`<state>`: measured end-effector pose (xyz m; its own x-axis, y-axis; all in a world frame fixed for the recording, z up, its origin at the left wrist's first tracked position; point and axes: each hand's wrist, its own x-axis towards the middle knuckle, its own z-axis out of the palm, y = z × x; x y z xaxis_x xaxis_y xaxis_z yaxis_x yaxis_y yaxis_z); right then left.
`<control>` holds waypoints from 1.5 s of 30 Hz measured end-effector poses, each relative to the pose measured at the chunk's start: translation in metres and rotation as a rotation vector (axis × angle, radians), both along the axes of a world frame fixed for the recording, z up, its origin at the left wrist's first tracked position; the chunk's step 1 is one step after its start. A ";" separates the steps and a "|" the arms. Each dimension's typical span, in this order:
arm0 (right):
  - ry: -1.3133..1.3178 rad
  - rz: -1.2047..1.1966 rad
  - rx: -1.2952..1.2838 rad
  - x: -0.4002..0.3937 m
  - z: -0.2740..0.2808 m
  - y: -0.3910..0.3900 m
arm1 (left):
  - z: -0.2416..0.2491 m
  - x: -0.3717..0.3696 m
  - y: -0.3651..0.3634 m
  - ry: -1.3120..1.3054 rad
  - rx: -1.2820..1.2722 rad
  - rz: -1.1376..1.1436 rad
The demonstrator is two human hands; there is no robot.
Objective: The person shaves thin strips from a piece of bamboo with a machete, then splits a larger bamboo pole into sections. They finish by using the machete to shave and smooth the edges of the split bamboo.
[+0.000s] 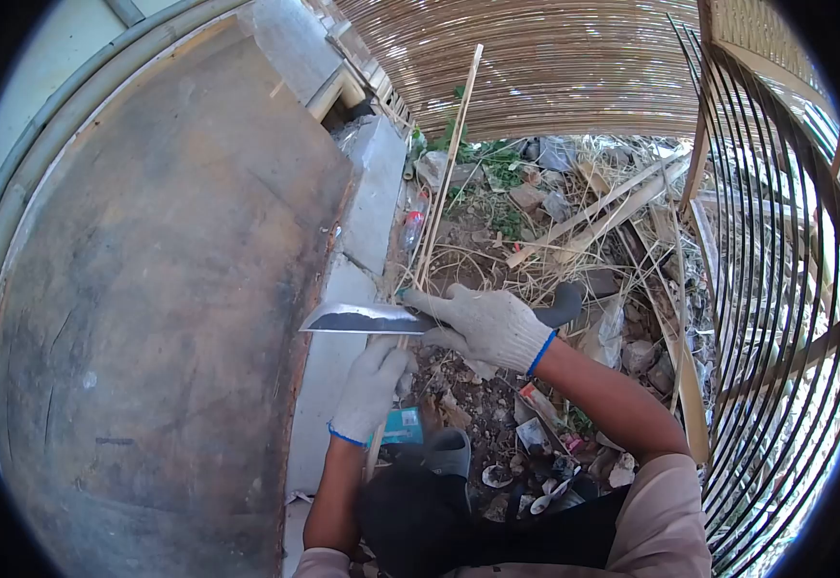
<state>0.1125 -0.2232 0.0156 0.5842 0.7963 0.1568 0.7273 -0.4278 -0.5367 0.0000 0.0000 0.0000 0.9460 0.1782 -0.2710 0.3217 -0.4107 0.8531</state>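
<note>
Black cloth [415, 520], probably over a bent knee, sits closest, below both hands. Right hand in a white knit glove [492, 326] is wrapped round the handle of a broad steel machete [357, 318], blade out flat to the left, crossing a long pale bamboo strip [451, 159]. Left hand in a matching glove [370, 387] looks closed on that strip just below the blade, I guess to steady it; can't tell if steel touches bamboo

On my feed I see a metal knife [357, 319], its blade glossy along 1 band, duller beside it. The left glove [367, 390] and right glove [497, 328] look matt, knitted cloth; the long strip [453, 154], pale wood or bamboo; the grey block [370, 207], rough concrete.
</note>
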 end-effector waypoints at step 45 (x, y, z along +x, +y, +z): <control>-0.109 -0.299 0.227 0.057 -0.044 0.000 | 0.004 -0.043 -0.006 0.070 -0.165 0.000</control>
